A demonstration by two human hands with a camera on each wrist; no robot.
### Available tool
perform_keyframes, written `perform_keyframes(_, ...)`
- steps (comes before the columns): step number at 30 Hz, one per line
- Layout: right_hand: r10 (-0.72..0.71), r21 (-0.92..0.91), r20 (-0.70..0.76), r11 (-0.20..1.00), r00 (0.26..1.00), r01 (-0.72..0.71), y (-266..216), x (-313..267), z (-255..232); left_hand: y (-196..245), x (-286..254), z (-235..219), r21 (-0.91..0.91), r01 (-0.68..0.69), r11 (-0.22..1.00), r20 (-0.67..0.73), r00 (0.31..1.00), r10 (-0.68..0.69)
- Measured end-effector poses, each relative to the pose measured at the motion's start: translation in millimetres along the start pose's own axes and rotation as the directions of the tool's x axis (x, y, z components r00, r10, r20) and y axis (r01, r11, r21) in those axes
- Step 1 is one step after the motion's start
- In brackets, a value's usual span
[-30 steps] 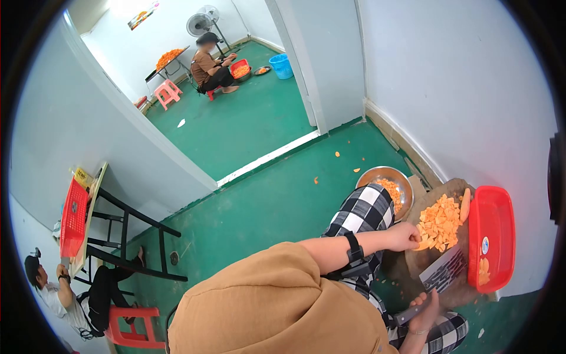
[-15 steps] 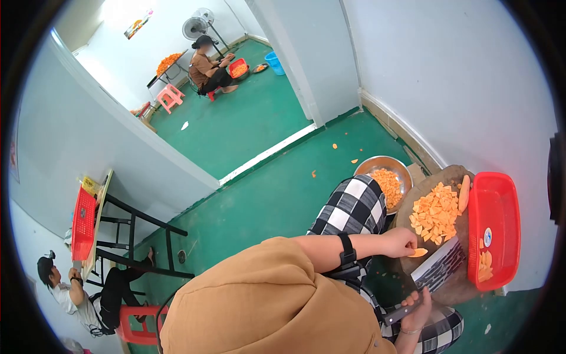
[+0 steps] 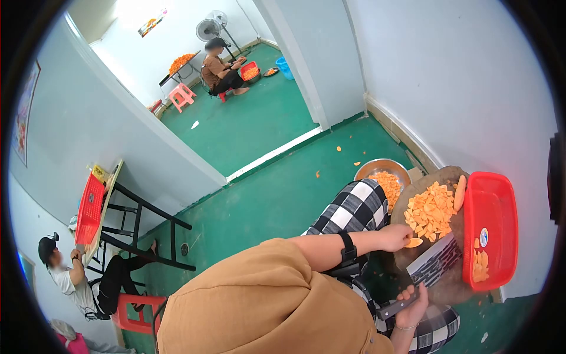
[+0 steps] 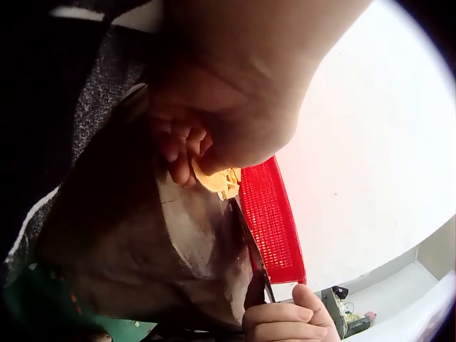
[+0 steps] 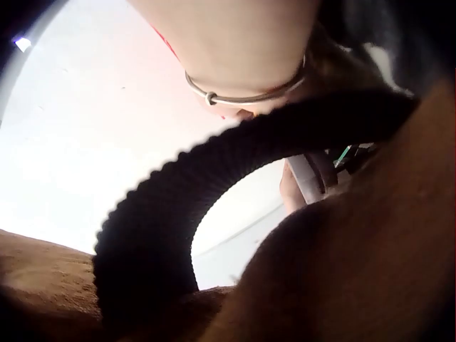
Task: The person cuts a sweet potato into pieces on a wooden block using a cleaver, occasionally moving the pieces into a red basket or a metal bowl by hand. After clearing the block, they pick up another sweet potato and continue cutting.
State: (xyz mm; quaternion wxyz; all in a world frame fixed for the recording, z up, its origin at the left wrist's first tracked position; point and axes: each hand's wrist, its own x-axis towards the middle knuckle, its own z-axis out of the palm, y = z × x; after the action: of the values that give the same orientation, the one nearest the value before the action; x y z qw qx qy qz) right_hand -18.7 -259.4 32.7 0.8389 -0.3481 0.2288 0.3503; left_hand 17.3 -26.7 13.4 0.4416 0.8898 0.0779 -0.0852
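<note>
Chunks (image 3: pixel 430 211) of firm orange flesh, angular and matte, were heaped on the round, rough wooden board (image 3: pixel 407 209), between the edge by the smooth metal bowl (image 3: pixel 365 171) and the long tapered root (image 3: pixel 460 193) laid along the edge by the red, mesh-sided plastic basket (image 3: pixel 494 197). A thin curved slice (image 3: pixel 414 242) was pinched by the left hand (image 3: pixel 396 238) at the edge nearest the checked trousers (image 3: pixel 359 206), while the dark handle of the broad, dark-streaked knife (image 3: pixel 435 262) was gripped by the right hand (image 3: pixel 414 308). Bare wood was left beyond the blade, away from the heap.
</note>
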Motion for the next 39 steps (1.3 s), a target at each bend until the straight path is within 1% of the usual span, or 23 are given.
perform_keyframes(5,-0.037,0.051,-0.002,0.998,0.999,0.037,-6,-9,6,3,-1,-2,0.076,0.021,0.997,-0.02,1.0,-0.019)
perform_keyframes(8,-0.08,0.08,0.126,0.994,0.989,0.071,-7,-12,-1,1,-5,3,0.121,-0.01,0.993,-0.106,0.994,0.023)
perform_keyframes(9,-0.091,0.083,0.12,0.993,0.989,0.082,-6,-14,-4,2,-6,3,0.11,0.002,0.994,-0.116,0.993,0.011)
perform_keyframes(11,-0.059,0.125,0.197,0.992,0.979,0.035,-9,-20,2,4,-11,2,0.12,-0.015,0.993,-0.14,0.99,0.032)
perform_keyframes(12,-0.073,0.147,0.197,0.988,0.978,0.044,-6,-12,-7,-2,-10,5,0.124,-0.097,0.987,-0.183,0.976,0.119)
perform_keyframes(13,-0.007,0.21,0.222,0.977,0.975,-0.041,-7,-12,-6,-9,-4,11,0.157,-0.117,0.981,-0.219,0.964,0.15)
perform_keyframes(14,-0.006,0.267,0.255,0.962,0.967,-0.065,-4,-12,-6,5,-12,5,0.116,-0.052,0.992,-0.165,0.984,0.071)
perform_keyframes(15,-0.026,0.288,0.329,0.955,0.944,-0.074,-3,-9,-9,10,-13,4,0.101,-0.045,0.994,-0.149,0.987,0.06)
perform_keyframes(17,0.044,0.313,0.331,0.937,0.943,-0.153,-2,-2,-14,10,-15,5,0.113,-0.111,0.987,-0.142,0.982,0.127)
perform_keyframes(18,0.013,0.267,0.349,0.957,0.937,-0.113,-2,-2,-14,7,-15,6,0.104,-0.136,0.985,-0.142,0.978,0.15)
perform_keyframes(19,0.067,0.267,0.286,0.953,0.956,-0.147,-3,-2,-14,4,-15,7,0.097,-0.154,0.983,-0.152,0.974,0.168)
perform_keyframes(20,0.062,0.244,0.318,0.959,0.946,-0.145,-1,4,-20,4,-14,4,-0.002,-0.093,0.996,-0.128,0.987,0.092)
perform_keyframes(21,0.07,0.236,0.259,0.963,0.963,-0.133,-2,3,-17,3,-14,2,-0.095,-0.018,0.995,-0.094,0.995,0.009)
perform_keyframes(23,0.047,0.192,0.224,0.977,0.974,-0.091,-1,4,-16,-2,-9,1,-0.28,0.029,0.96,-0.048,0.998,-0.044)
perform_keyframes(25,0.066,0.196,0.209,0.975,0.976,-0.108,1,6,-22,-7,-5,1,-0.287,0.052,0.957,-0.01,0.998,-0.057)
perform_keyframes(27,0.059,0.14,0.173,0.987,0.983,-0.083,2,5,-20,-13,-4,4,-0.237,-0.029,0.971,-0.105,0.994,0.004)
perform_keyframes(28,0.065,0.13,0.14,0.988,0.988,-0.084,3,4,-19,-18,-3,3,-0.075,-0.124,0.989,-0.152,0.982,0.111)
perform_keyframes(29,0.056,0.128,0.113,0.989,0.992,-0.071,3,5,-23,-14,-4,-1,-0.015,-0.142,0.99,-0.15,0.979,0.138)
perform_keyframes(31,0.061,0.092,0.149,0.993,0.987,-0.075,8,7,-30,-18,-3,-1,0.109,-0.288,0.951,-0.277,0.911,0.307)
perform_keyframes(33,0.035,0.089,0.069,0.995,0.997,-0.041,11,2,-29,-23,2,-1,0.099,-0.286,0.953,-0.239,0.923,0.302)
perform_keyframes(35,-0.107,-0.122,-0.036,0.987,0.994,0.102,8,-11,-15,-22,2,-1,0.09,-0.279,0.956,-0.207,0.934,0.292)
perform_keyframes(37,-0.15,-0.178,-0.086,0.975,0.985,0.132,10,-24,-2,-16,-3,-7,0.077,-0.19,0.979,-0.101,0.975,0.197)
perform_keyframes(39,-0.231,-0.411,-0.093,0.895,0.968,0.174,15,-36,2,-12,-9,-11,0.061,-0.174,0.983,-0.069,0.982,0.178)
